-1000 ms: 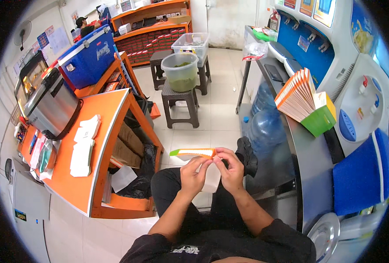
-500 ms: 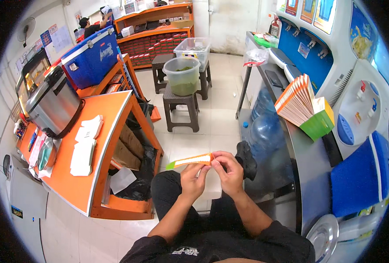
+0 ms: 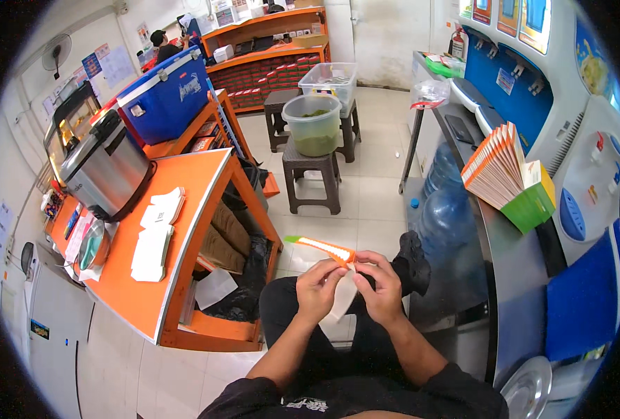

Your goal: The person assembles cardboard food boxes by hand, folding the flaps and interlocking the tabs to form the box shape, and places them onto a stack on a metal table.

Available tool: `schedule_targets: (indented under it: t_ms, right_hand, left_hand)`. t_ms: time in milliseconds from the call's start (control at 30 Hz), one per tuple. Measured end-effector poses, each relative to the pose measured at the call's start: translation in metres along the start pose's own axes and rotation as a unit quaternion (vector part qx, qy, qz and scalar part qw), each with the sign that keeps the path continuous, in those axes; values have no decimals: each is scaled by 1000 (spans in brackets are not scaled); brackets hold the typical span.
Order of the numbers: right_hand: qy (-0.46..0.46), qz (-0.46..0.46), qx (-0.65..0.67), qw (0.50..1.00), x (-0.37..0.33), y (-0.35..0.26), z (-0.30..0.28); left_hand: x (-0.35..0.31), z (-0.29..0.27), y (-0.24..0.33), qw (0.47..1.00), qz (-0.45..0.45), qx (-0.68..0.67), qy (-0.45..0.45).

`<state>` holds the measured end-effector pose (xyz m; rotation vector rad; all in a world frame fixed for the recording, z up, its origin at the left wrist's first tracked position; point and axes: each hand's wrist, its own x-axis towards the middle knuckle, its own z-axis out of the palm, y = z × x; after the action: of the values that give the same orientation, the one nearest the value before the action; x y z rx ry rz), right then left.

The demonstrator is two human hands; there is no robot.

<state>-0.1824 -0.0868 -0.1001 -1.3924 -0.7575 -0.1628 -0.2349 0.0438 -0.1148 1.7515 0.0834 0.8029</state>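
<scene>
Between both hands, above my lap, is a narrow folded paper carton [image 3: 324, 247], orange with a white zigzag strip and a green tip pointing left. My left hand [image 3: 317, 290] pinches it from below, fingers curled at its right part. At the carton's right end, my right hand [image 3: 382, 288] has thumb and fingertips closed on the edge. On the steel counter to the right, a fanned row of similar orange cartons [image 3: 493, 167] leans by a green-and-yellow one [image 3: 530, 209]. Flat white pieces [image 3: 153, 244] lie stacked on the orange table to the left.
The orange table [image 3: 198, 174] carries a steel appliance [image 3: 107, 171]; a blue cooler [image 3: 166, 98] stands behind. Ahead, a tub of green contents [image 3: 312, 129] sits on a dark stool [image 3: 312, 174]. Large water bottles [image 3: 446, 216] are under the counter. A person [image 3: 164, 46] is far left.
The view has shifted, so the surroundings sit farther right. The carton has turned in my hands, its green tip now raised to the upper left. Both hands keep their hold.
</scene>
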Motion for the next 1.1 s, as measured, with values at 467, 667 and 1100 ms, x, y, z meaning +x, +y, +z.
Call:
schedule_targets:
  t_ms: [467,667,1100]
  right_hand:
    - [-1,50,15,999,4,3,-10]
    - [2,9,-55,998,1,6,-8]
    - [-5,107,77,991,-9,18,4]
  left_hand:
    - [2,3,3,993,-72,-86,-33]
    - [1,12,2,992,-105,-57,-35]
    - [-10,25,-8,994,-101,-40,20]
